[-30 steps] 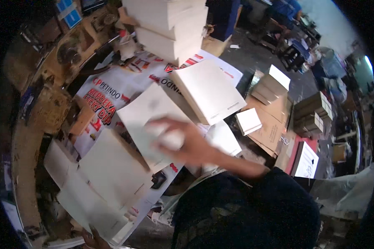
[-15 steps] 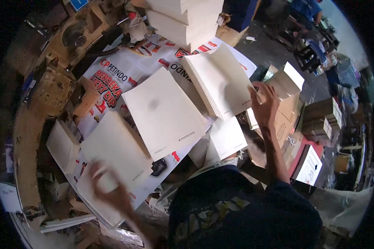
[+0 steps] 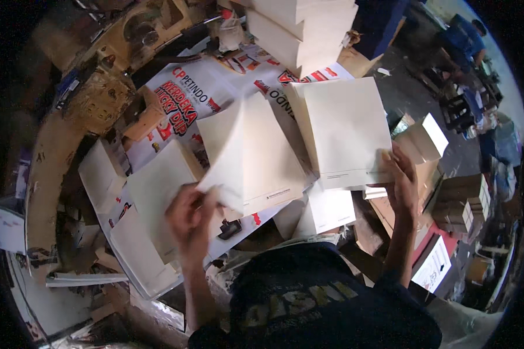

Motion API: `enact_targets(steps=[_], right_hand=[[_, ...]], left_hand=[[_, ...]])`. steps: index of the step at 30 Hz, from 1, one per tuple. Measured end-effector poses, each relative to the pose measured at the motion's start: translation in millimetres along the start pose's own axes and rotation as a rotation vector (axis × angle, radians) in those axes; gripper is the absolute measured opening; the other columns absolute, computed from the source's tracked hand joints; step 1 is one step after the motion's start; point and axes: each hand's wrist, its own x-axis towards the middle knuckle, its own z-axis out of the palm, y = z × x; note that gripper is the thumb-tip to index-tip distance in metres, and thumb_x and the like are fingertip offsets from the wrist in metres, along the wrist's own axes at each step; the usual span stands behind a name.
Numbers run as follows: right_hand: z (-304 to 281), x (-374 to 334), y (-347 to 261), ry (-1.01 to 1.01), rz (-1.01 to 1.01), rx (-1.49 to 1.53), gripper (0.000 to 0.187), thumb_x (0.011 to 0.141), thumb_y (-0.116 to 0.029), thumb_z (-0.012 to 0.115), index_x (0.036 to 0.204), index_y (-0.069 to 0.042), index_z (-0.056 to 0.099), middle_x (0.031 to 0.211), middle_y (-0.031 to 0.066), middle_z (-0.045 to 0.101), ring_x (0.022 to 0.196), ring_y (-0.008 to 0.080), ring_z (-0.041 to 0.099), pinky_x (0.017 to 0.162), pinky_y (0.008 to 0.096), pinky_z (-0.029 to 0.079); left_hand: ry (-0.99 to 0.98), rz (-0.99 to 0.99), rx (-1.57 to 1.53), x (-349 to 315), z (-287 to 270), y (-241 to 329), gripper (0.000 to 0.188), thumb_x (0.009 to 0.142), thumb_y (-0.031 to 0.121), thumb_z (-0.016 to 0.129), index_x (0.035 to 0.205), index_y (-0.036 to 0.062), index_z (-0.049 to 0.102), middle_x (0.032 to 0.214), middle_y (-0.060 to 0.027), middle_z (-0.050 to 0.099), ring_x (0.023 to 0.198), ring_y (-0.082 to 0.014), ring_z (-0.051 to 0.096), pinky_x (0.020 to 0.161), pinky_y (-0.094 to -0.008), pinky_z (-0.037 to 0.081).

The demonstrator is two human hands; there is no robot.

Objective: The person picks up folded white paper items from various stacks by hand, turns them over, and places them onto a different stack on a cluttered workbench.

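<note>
Lifting a cream cardboard sheet [image 3: 253,154] off the printed-banner worktop [image 3: 201,93].
Left hand [image 3: 191,216] pinches its near corner; right hand [image 3: 403,183] grips the neighbouring cream sheet stack [image 3: 344,131]; more flat sheets remain unsorted, apparently.

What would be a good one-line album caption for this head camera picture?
Left hand lifts a cream sheet while right hand grips another sheet stack.

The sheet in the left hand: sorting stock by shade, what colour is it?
Plain cream sheet, pinched by the left hand; head view.
</note>
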Motion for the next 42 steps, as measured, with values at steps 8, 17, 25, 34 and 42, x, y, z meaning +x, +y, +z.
enact_targets(steps=[8,17,25,34,42], right_hand=[[102,-22,16,-0.354,-0.177,-0.312,0.042,0.097,-0.009,0.051,0.137,-0.005,0.042,0.110,0.0111,0.062,0.105,0.0152,0.056,0.090,0.0271,0.044],[133,-27,42,-0.434,-0.287,-0.459,0.061,0.092,-0.025,0.062,0.138,0.004,0.034,0.113,0.0170,0.061,0.105,0.0245,0.060,0.079,0.0340,0.056],[207,-93,15,-0.654,0.138,-0.007,0.055,0.095,-0.008,0.053,0.142,-0.002,0.025,0.096,0.0154,0.059,0.098,0.0250,0.062,0.070,0.0337,0.059],[245,-118,79,-1.119,-0.056,0.045,0.068,0.087,0.004,0.050,0.148,-0.003,0.020,0.142,0.0180,0.034,0.125,0.0209,0.040,0.101,0.0322,0.036],[171,-79,5,-0.679,-0.169,0.173,0.055,0.096,-0.033,0.052,0.137,0.001,0.039,0.132,0.0163,0.049,0.124,0.0221,0.044,0.103,0.0364,0.037]], left_hand=[[-0.218,-0.061,0.896,-29,-59,0,0.049,0.065,0.020,0.084,0.102,0.0024,0.057,0.096,-0.0122,0.061,0.090,-0.0260,0.061,0.082,-0.0383,0.049],[0.294,-0.074,0.166,-71,-127,-12,0.025,0.088,0.008,0.063,0.111,-0.0026,0.061,0.090,-0.0115,0.067,0.075,-0.0174,0.065,0.073,-0.0319,0.054],[0.448,0.273,-1.055,-128,-191,-63,0.051,0.092,0.022,0.059,0.135,0.0006,0.044,0.128,-0.0138,0.053,0.117,-0.0260,0.052,0.103,-0.0413,0.040],[0.491,-0.237,0.882,-79,-145,-17,0.061,0.091,0.023,0.063,0.142,0.0024,0.035,0.146,-0.0194,0.032,0.131,-0.0302,0.036,0.108,-0.0421,0.032],[0.397,0.079,0.354,-49,-30,40,0.072,0.089,0.017,0.064,0.146,-0.0028,0.023,0.140,-0.0213,0.038,0.124,-0.0280,0.042,0.103,-0.0388,0.035]])
